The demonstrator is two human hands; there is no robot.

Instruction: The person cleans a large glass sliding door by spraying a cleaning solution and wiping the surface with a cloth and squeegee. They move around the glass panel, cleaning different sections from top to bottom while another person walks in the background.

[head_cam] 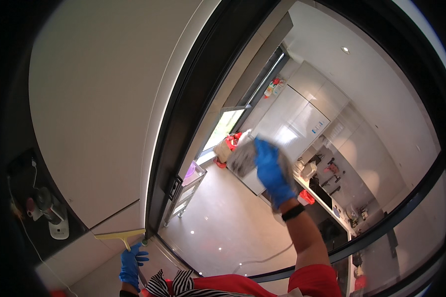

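Observation:
My left hand, in a blue glove, grips the handle of a yellow squeegee at the lower left. The squeegee's blade is up, beside the dark door frame. My right hand, also gloved in blue and blurred, is raised with a grey cloth under it. The cloth lies against or very close to a large glass pane; exact contact cannot be told. A dark band circles my right wrist.
Through the glass I see a kitchen with a wheeled cart, a counter holding several items, and pale cabinets. Left of the frame is a pale panel. An appliance with a clear container stands in a dark niche, a white cord hanging nearby.

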